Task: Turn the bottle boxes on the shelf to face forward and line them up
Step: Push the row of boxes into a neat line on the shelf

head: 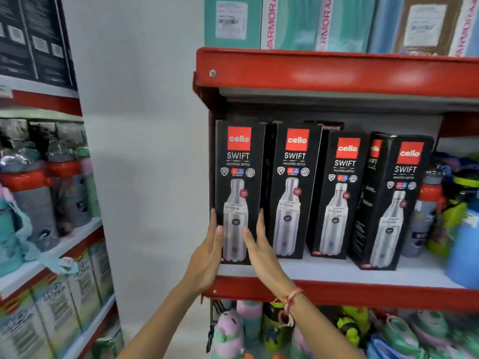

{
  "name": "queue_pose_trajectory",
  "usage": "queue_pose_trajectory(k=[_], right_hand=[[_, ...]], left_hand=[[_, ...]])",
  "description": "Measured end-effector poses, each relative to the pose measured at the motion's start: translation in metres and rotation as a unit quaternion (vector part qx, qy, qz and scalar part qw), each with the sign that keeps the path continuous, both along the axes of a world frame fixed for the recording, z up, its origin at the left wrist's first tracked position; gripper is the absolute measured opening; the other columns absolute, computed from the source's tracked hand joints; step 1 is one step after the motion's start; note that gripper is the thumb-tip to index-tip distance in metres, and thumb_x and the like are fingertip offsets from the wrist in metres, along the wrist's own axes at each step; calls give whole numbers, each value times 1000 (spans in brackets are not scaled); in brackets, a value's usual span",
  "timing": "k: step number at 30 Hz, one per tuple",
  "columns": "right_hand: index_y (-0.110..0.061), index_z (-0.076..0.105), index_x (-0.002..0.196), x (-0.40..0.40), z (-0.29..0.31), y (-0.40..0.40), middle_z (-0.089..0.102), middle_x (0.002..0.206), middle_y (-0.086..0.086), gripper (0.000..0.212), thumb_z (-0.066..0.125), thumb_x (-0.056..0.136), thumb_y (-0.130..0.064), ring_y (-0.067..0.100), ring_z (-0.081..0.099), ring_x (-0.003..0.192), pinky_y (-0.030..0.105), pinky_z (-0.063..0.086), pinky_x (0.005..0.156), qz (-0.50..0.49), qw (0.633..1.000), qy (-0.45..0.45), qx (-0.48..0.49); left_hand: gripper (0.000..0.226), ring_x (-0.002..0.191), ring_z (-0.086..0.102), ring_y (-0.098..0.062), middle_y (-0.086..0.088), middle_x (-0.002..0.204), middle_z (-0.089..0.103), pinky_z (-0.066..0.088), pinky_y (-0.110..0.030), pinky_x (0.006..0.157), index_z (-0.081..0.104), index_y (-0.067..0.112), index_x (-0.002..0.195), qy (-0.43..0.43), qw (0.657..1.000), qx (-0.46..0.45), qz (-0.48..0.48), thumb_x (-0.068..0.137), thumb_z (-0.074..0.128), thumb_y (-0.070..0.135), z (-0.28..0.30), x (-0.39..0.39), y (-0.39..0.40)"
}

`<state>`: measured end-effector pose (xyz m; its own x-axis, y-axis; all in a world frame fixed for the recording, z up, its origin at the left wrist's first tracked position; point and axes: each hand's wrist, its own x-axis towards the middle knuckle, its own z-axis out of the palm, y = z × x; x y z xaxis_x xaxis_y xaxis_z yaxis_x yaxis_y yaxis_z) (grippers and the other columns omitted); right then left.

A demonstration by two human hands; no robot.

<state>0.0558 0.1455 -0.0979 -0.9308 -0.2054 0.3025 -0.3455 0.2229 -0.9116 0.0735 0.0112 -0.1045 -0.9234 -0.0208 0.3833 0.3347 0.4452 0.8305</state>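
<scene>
Several black bottle boxes with red logos stand on the red-edged shelf (363, 294). The leftmost box (238, 161) faces forward at the shelf's left end. My left hand (207, 257) presses its left side and my right hand (259, 244) its right side, thumbs on the front, so both hands grip it. The second box (295, 187) and third box (339, 195) also face forward, the third set slightly farther back. The fourth box (394, 200) stands turned at an angle, showing its left side panel, and sits closer to the shelf's front edge.
Loose bottles (427, 211) and coloured items crowd the shelf right of the boxes. Teal cartons (293, 22) fill the shelf above. Children's bottles (233, 330) hang below. A second rack (46, 193) of bottles and boxes stands at the left, with a white wall between.
</scene>
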Motion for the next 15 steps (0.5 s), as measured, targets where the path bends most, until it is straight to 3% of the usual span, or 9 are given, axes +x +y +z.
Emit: queue_pose_trajectory(k=[2,5,7,9,11,13,15], right_hand=[[-49,-15,143,9,-3,2,-3,147,-29,73,30,88,-64,11,8,146,42,13,120,-6,1000,7,13],[-54,-14,141,24,-7,5,0,158,-21,69,30,89,-65,9,10,146,41,14,119,-13,999,11,31],[-56,-13,140,34,-10,8,4,158,-20,68,31,89,-65,8,13,146,36,14,119,-21,999,14,40],[-54,-12,142,42,-10,10,6,158,-18,67,32,91,-61,8,14,145,29,13,115,-32,998,20,49],[-54,-12,142,47,-11,12,7,159,-17,67,32,92,-60,8,15,145,28,14,113,-39,997,26,54],[-55,-13,141,50,-10,13,8,159,-17,66,31,91,-61,10,16,145,32,14,114,-41,997,28,62],[-54,-10,142,51,-9,16,7,157,-20,66,31,91,-62,9,17,145,34,15,116,-42,997,30,65]], left_hand=[[58,111,55,-16,21,123,45,39,-28,92,-7,57,141,6,1000,-21,-5,86,5,70,0,13,-5],[58,78,56,-10,21,83,49,44,-27,78,-8,67,134,11,999,-32,-6,79,5,77,-5,28,-12],[58,67,60,-10,10,83,64,47,-28,73,-8,68,133,13,999,-46,-2,77,5,77,-8,36,-14],[58,69,65,-19,-7,94,73,52,-34,73,-7,66,135,13,998,-54,5,79,6,75,-9,43,-14],[58,75,66,-22,-13,94,73,51,-34,75,-7,65,136,17,998,-60,13,80,6,74,-10,48,-13],[57,75,65,-22,-13,87,72,48,-27,69,-8,62,138,20,997,-70,19,83,8,70,-8,52,-11],[59,80,64,-17,-5,95,70,44,-23,70,-6,58,141,19,997,-71,24,85,11,66,-9,55,-7]])
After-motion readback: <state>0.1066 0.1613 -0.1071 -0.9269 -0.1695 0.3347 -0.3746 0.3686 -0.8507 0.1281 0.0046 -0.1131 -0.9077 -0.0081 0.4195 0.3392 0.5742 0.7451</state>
